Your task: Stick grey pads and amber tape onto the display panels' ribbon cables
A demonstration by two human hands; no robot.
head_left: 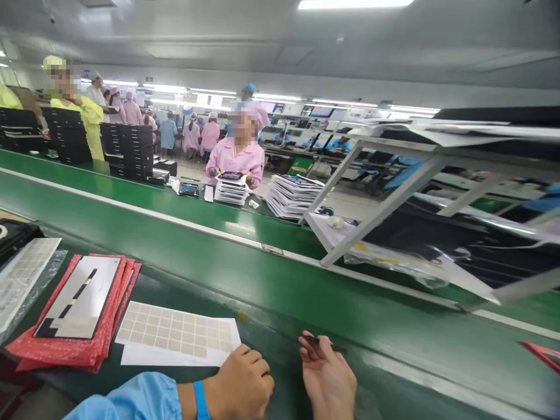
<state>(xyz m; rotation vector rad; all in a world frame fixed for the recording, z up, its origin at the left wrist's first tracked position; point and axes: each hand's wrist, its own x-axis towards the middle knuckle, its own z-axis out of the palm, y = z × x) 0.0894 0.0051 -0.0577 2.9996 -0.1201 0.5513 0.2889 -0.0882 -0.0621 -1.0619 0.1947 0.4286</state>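
My left hand (245, 379), in a blue sleeve with a blue wristband, rests on the green bench with its fingers curled in. Whatever it may hold is hidden. Its knuckles lie against the corner of a sheet of beige square stickers (175, 329), which has white paper (149, 356) under it. Palm up, my right hand (328, 373) pinches a slim dark tool (312, 339) between thumb and fingers; its exact kind cannot be made out. Left of the sticker sheet, a flat white panel with a black strip (98, 291) lies on red bubble-wrap bags (65, 350).
Another sticker sheet (28, 274) lies at the far left. Beyond runs a green conveyor (184, 233). A metal rack (385, 198) stands at the right. Across the belt, a person in pink (236, 154) handles a device above stacked sheets (231, 191). Black trays (137, 151) are piled nearby.
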